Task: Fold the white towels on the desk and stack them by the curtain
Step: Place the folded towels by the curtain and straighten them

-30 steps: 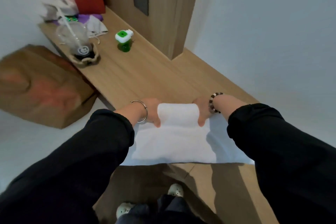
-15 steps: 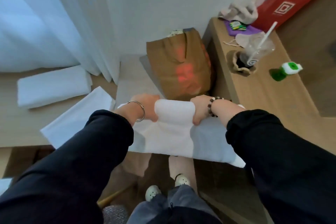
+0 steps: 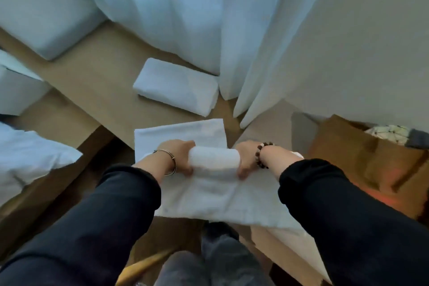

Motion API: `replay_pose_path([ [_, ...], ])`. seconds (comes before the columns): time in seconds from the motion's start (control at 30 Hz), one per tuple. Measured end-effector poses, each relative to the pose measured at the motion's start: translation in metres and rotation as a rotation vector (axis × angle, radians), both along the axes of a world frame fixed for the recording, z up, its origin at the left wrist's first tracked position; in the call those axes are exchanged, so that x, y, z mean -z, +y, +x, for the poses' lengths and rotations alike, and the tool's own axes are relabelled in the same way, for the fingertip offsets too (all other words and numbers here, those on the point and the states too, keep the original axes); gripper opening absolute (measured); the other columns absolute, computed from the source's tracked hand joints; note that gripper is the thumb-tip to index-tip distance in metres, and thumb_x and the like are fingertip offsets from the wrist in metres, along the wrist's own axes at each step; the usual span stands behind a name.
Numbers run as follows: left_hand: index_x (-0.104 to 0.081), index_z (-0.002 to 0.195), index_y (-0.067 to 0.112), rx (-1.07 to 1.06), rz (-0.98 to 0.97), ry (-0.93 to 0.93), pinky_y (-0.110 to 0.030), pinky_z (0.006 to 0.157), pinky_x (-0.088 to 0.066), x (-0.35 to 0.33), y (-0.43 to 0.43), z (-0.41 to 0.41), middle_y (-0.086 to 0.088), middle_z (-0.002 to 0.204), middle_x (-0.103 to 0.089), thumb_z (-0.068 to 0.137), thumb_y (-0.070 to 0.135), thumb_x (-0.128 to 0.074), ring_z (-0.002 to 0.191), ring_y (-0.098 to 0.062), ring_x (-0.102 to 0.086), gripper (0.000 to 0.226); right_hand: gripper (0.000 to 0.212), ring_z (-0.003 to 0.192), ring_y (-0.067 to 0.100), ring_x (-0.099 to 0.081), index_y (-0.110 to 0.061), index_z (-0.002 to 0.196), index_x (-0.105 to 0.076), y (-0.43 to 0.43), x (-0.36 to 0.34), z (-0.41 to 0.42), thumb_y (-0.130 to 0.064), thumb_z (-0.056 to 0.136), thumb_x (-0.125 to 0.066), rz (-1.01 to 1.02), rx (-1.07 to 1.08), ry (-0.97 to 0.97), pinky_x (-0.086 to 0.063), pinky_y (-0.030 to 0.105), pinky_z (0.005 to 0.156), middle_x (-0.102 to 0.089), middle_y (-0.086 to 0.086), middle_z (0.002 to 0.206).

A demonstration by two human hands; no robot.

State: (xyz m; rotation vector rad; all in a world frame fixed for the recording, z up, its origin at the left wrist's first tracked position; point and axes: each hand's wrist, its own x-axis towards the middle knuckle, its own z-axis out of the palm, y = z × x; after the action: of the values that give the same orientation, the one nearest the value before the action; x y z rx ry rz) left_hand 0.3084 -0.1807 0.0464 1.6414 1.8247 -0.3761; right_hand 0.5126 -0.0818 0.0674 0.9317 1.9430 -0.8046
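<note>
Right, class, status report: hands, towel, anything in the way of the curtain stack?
Both left hand and right hand grip held towel at rolled top edge. Rest hangs loose. One folded towel by curtain; flat towel lies between.

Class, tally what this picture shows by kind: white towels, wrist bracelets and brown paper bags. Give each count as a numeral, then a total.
White towels: 3, the folded towel, flat towel, held towel
Bracelets: 2, the metal bangle, beaded bracelet
Paper bags: 1, the brown paper bag
Total: 6
</note>
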Motion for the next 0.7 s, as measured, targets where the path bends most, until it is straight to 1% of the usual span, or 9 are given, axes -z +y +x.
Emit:
replay_pose_path([
  [0.07, -0.050, 0.105, 0.029, -0.081, -0.044, -0.033, -0.029, 0.067, -0.040, 0.014, 0.001, -0.025, 0.000, 0.102, -0.063, 0.057, 0.044, -0.077, 0.095, -0.024, -0.058, 0.058, 0.051, 0.086, 0.024, -0.065, -0.011, 0.099, -0.068, 0.018, 0.011, -0.033, -0.039, 0.060, -0.085, -0.027, -0.072, -0.005, -0.057, 0.035, 0.075, -0.068, 0.006, 0.097],
  [0.13, -0.050, 0.104, 0.029, -0.151, -0.104, -0.064, -0.029, 0.070, -0.043, 0.025, 0.000, -0.050, 0.001, 0.103, -0.063, 0.056, 0.043, -0.078, 0.095, -0.023, -0.058, 0.058, 0.053, 0.091, 0.025, -0.065, -0.009, 0.103, -0.068, 0.030, 0.022, -0.065, -0.037, 0.062, -0.085, -0.065, -0.148, -0.013, -0.057, 0.036, 0.078, -0.067, 0.007, 0.101],
  [0.23, -0.051, 0.107, 0.029, -0.201, -0.193, -0.098, -0.029, 0.073, -0.045, 0.042, 0.005, -0.086, 0.002, 0.108, -0.062, 0.058, 0.041, -0.079, 0.101, -0.022, -0.057, 0.058, 0.055, 0.097, 0.024, -0.064, -0.009, 0.109, -0.066, 0.044, 0.039, -0.110, -0.037, 0.065, -0.084, -0.123, -0.212, -0.047, -0.055, 0.036, 0.085, -0.066, 0.005, 0.108],
  [0.33, -0.051, 0.107, 0.027, -0.186, -0.278, -0.118, -0.030, 0.080, -0.048, 0.061, 0.020, -0.121, 0.003, 0.111, -0.062, 0.061, 0.041, -0.079, 0.104, -0.021, -0.057, 0.055, 0.056, 0.096, 0.024, -0.064, -0.012, 0.109, -0.067, 0.059, 0.067, -0.146, -0.039, 0.064, -0.085, -0.189, -0.207, -0.078, -0.054, 0.038, 0.088, -0.066, 0.004, 0.111],
  [0.5, -0.056, 0.104, 0.025, -0.144, -0.373, -0.191, -0.029, 0.082, -0.050, 0.099, 0.058, -0.170, 0.006, 0.106, -0.062, 0.063, 0.035, -0.081, 0.104, -0.018, -0.058, 0.049, 0.060, 0.096, 0.024, -0.065, -0.013, 0.111, -0.067, 0.090, 0.114, -0.188, -0.038, 0.059, -0.086, -0.265, -0.126, -0.133, -0.055, 0.039, 0.088, -0.066, 0.002, 0.110],
  [0.57, -0.058, 0.102, 0.025, -0.124, -0.404, -0.233, -0.027, 0.080, -0.048, 0.112, 0.076, -0.185, 0.008, 0.102, -0.062, 0.064, 0.032, -0.082, 0.102, -0.017, -0.059, 0.045, 0.061, 0.097, 0.023, -0.065, -0.015, 0.113, -0.067, 0.104, 0.125, -0.201, -0.036, 0.059, -0.086, -0.295, -0.089, -0.159, -0.055, 0.039, 0.088, -0.066, 0.001, 0.111],
  [0.63, -0.062, 0.099, 0.023, -0.091, -0.432, -0.258, -0.027, 0.076, -0.049, 0.125, 0.093, -0.197, 0.005, 0.102, -0.065, 0.064, 0.030, -0.082, 0.099, -0.019, -0.061, 0.041, 0.061, 0.100, 0.023, -0.065, -0.014, 0.114, -0.066, 0.118, 0.137, -0.212, -0.035, 0.060, -0.086, -0.330, -0.069, -0.188, -0.054, 0.039, 0.090, -0.067, 0.001, 0.112],
  [0.7, -0.063, 0.088, 0.025, -0.070, -0.444, -0.275, -0.026, 0.067, -0.048, 0.138, 0.109, -0.209, 0.005, 0.093, -0.066, 0.063, 0.029, -0.082, 0.092, -0.021, -0.063, 0.032, 0.061, 0.099, 0.023, -0.065, -0.014, 0.114, -0.066, 0.132, 0.146, -0.221, -0.034, 0.060, -0.086, -0.337, -0.036, -0.201, -0.054, 0.039, 0.090, -0.067, 0.001, 0.111],
])
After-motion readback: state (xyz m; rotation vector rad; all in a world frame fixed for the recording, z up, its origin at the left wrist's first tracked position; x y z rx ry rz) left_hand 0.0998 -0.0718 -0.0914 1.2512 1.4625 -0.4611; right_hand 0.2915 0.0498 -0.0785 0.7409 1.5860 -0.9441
